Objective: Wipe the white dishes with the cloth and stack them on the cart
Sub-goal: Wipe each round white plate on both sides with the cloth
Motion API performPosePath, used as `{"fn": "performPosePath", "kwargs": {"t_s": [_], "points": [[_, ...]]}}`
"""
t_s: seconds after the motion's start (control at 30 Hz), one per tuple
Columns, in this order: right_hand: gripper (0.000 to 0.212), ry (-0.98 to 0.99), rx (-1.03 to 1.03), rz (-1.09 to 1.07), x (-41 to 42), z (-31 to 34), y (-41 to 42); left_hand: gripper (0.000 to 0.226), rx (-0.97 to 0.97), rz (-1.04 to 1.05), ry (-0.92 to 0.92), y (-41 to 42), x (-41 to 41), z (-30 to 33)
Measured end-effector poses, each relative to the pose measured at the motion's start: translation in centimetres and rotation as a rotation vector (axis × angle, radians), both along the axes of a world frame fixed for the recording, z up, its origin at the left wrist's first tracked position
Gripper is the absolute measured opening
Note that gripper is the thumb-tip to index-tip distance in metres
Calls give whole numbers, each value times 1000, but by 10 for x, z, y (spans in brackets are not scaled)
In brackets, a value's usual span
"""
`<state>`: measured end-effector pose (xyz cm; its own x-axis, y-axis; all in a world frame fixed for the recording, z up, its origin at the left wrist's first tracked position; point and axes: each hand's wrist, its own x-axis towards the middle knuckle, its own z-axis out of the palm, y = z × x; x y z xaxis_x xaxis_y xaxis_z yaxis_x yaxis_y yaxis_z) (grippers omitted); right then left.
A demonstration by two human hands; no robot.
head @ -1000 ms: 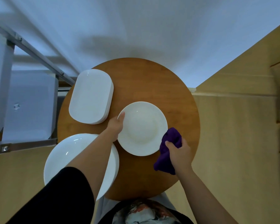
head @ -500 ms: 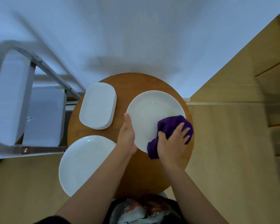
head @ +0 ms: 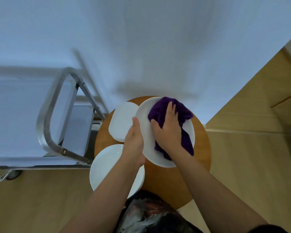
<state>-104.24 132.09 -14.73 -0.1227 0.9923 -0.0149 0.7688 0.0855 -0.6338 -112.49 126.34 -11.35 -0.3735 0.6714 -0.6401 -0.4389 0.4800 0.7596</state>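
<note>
Change: purple cloth (head: 170,115) had slid from the plate's near edge up across its middle.
Right hand (head: 168,130): fingers flat, pressing cloth.
Left hand (head: 134,142): gripped round plate (head: 144,128) rim, above wooden table (head: 202,145).

Both bare forearms reach forward from the bottom of view. Left hand (head: 134,142) edge-on, thumb up, fingers hidden behind the plate (head: 145,130) rim it holds. Right hand (head: 168,130) flat, fingers spread and straight, pressing the purple cloth (head: 183,115) down.
</note>
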Motion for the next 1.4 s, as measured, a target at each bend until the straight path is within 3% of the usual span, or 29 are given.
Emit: {"fn": "performPosePath", "kwargs": {"t_s": [0.2,0.37,0.6,0.7,0.77,0.83,0.9,0.97,1.07,1.23,1.33,1.4], "points": [[61,-39,221,430,-27,31,-24,54,-11,115,-70,-7,-27,28],[45,161,60,667,-18,62,-40,67,61,127,-285,-15,-53,32],[37,-72,-136,805,21,78,-58,80,63,2,-308,-20,-84,29],[32,-252,-125,798,38,90,-58,80,72,-20,-292,-25,-97,29],[29,-269,-2,659,37,99,-60,77,63,-40,-314,-28,-101,30],[28,-48,187,346,20,104,-65,74,84,-49,-345,-28,-101,31],[38,192,237,223,-1,105,-67,72,126,-45,-317,-27,-98,33],[54,175,88,424,-20,101,-68,70,155,-75,-259,-26,-95,38],[63,-74,-20,804,-29,82,-67,65,106,-148,-93,-29,-93,45],[68,-406,462,927,-16,78,-38,57,84,-286,-6,-44,-95,52],[75,-456,682,926,-17,93,-19,52,117,-349,60,-48,-94,57],[73,-388,748,921,-20,99,-11,47,157,-375,109,-51,-94,62]]}}
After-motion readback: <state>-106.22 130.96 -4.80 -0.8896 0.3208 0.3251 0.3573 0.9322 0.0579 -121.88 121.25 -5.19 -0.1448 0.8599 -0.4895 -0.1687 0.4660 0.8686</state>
